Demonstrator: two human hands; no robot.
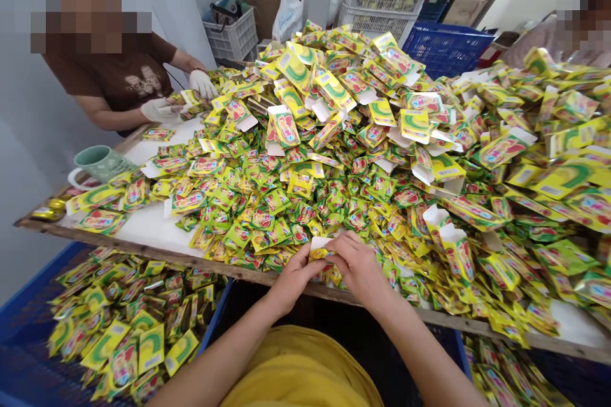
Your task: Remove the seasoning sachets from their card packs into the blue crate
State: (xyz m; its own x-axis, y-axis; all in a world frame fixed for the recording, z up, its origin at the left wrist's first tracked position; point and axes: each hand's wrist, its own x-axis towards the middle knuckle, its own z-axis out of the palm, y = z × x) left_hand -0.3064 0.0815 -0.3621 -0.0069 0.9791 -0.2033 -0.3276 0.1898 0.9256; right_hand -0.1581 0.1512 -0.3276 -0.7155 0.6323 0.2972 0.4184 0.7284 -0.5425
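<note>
Small yellow-and-green cardboard carton with a white flap up sits just above the near edge of the table, pinched between both hands. The left hand grips it from the left with thumb and curled fingers. The right hand closes on it from the right, and the fingertips of both meet on the box. Below the table, at the left, a blue plastic crate holds a loose layer of like cartons.

The white-topped wooden table carries a wide spread of small green-and-yellow foil sachets directly beyond the hands. Behind and to the right of them rises a heap of open yellow cartons. A pale green ceramic mug stands near the table's left edge.

At the far left a co-worker in a brown shirt has two white-gloved hands on cartons. Farther back stand a white lattice crate and a blue lattice crate.
</note>
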